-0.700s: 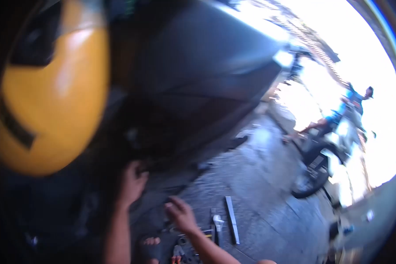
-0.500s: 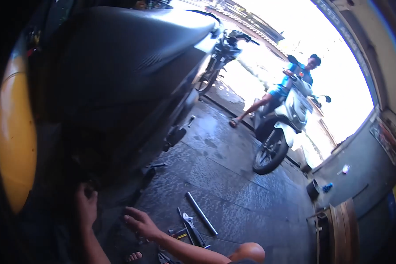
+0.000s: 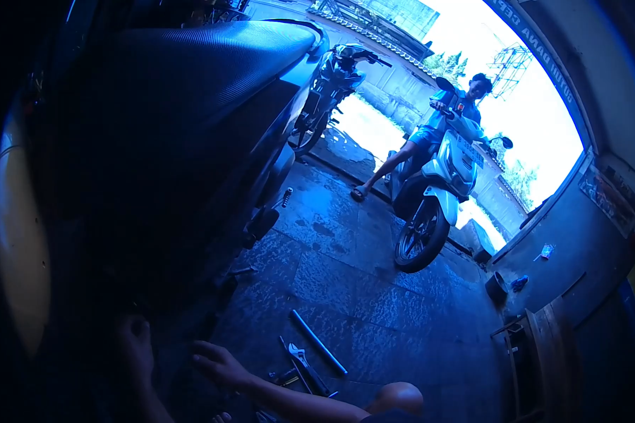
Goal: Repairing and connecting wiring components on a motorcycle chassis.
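A large scooter with a dark ribbed seat (image 3: 226, 74) fills the left side, its lower part in deep shadow. My left hand (image 3: 137, 352) is up against that shaded lower part, its fingers curled. Whatever they grip is lost in the dark. A short way to its right, my right hand (image 3: 220, 365) reaches toward the scooter with fingers stretched out and nothing visible in them. On the floor beyond my right forearm lie an adjustable wrench (image 3: 309, 370), a shiny metal tube (image 3: 319, 341) and a screwdriver (image 3: 285, 378).
A person (image 3: 430, 130) straddles a white scooter (image 3: 450, 169) at the bright doorway, front wheel on the tiled floor (image 3: 324, 282). Another motorcycle (image 3: 321, 92) stands behind the near one. A dark bucket (image 3: 496, 285) and wooden boards (image 3: 554, 345) are at right. My knee (image 3: 396, 400) shows below.
The picture has turned much darker and bluer, and the scene has shifted slightly left. Both hands stay in nearly the same place by the scooter.
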Tool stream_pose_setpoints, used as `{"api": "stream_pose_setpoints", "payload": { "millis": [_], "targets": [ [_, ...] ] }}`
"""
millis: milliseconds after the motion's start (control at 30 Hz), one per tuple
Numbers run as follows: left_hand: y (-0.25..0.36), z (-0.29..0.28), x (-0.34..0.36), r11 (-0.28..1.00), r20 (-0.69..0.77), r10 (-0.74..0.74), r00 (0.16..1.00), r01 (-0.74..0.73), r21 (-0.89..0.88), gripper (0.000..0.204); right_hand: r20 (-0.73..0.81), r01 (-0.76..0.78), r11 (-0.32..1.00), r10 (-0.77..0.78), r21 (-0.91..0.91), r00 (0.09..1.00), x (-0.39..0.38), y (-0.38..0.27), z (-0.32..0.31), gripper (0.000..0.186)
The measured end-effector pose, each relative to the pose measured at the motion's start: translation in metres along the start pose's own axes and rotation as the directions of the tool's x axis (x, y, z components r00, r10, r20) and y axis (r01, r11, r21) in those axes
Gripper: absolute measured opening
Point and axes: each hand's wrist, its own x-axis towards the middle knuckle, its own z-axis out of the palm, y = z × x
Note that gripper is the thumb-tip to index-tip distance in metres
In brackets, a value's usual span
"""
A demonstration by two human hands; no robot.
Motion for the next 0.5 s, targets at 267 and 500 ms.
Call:
{"api": "stream_pose_setpoints", "payload": {
  "millis": [267, 500],
  "targets": [
    [0.022, 0.005, -0.010, 0.985, -0.062, -0.037, 0.997, 0.047, 0.165, 0.016, 0.029, -0.039, 0.999, 0.039, -0.021, 0.999, -0.002, -0.006, -0.001, 0.054],
    [0.029, 0.001, -0.010, 0.968, 0.029, -0.065, 0.997, 0.056, 0.246, 0.030, 0.001, 0.033, 0.997, -0.033, -0.073, 0.999, 0.001, -0.002, -0.002, 0.056]
  ]
}}
